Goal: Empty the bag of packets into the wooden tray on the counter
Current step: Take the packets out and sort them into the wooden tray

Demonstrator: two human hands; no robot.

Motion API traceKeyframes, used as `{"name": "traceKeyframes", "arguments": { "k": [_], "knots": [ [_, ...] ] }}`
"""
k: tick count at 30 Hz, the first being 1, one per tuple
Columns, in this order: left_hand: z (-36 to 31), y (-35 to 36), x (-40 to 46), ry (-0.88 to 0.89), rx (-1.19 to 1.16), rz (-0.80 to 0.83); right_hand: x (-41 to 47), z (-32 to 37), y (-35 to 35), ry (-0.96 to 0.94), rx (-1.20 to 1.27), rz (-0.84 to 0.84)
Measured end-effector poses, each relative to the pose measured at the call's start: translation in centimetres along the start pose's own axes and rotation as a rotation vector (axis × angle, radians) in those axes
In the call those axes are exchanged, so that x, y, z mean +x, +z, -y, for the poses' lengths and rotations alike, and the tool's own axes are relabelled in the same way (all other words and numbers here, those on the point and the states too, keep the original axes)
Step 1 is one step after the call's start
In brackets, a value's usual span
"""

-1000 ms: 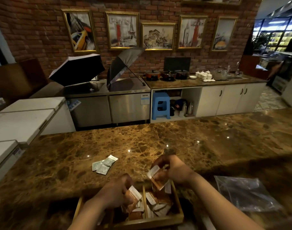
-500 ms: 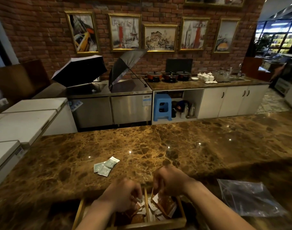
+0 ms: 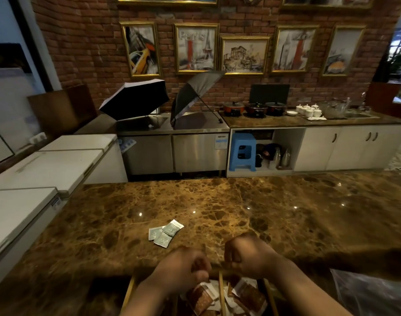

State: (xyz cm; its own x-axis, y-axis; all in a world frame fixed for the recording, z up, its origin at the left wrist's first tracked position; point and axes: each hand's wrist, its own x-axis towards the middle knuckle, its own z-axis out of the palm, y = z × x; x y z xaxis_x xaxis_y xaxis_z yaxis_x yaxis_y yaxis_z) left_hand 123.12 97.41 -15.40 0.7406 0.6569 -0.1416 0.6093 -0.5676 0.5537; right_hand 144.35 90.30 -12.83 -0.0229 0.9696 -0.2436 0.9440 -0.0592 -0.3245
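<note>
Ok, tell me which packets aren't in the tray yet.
The greenish-white packets lying loose on the marble counter, beyond the left hand. The brown packets already sit inside the wooden tray.

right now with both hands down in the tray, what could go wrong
The wooden tray sits at the near edge of the frame, with only part of it in view, so a push from the left hand or right hand might shift it unseen. The brown packets lie heaped across the divider and could spill over. Three green packets lie loose on the counter and may get forgotten.
</note>
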Motion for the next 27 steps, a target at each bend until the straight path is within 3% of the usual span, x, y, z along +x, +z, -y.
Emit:
{"name": "traceKeyframes", "arguments": {
  "k": [3,7,13,18,24,27],
  "knots": [
    [2.0,-1.2,0.5,-0.114,-0.100,-0.210,1.0,0.0,-0.9,-0.042,-0.023,-0.091],
    [5.5,-2.7,2.0,-0.334,-0.012,-0.372,2.6,0.1,-1.2,-0.043,0.004,-0.146],
    [11.4,-3.9,4.7,-0.455,0.204,-0.342,7.4,1.3,-0.4,0.009,-0.003,-0.146],
    [13.0,-3.1,6.2,-0.429,0.385,-0.277,10.5,3.1,-0.5,-0.020,-0.035,-0.127],
    [14.8,-3.3,6.2,-0.378,0.253,-0.266,16.3,6.1,1.3,-0.125,-0.088,-0.127],
    [15.1,-4.0,5.7,-0.386,0.230,-0.269,18.7,7.4,2.9,-0.185,-0.137,-0.044]
  ]
}}
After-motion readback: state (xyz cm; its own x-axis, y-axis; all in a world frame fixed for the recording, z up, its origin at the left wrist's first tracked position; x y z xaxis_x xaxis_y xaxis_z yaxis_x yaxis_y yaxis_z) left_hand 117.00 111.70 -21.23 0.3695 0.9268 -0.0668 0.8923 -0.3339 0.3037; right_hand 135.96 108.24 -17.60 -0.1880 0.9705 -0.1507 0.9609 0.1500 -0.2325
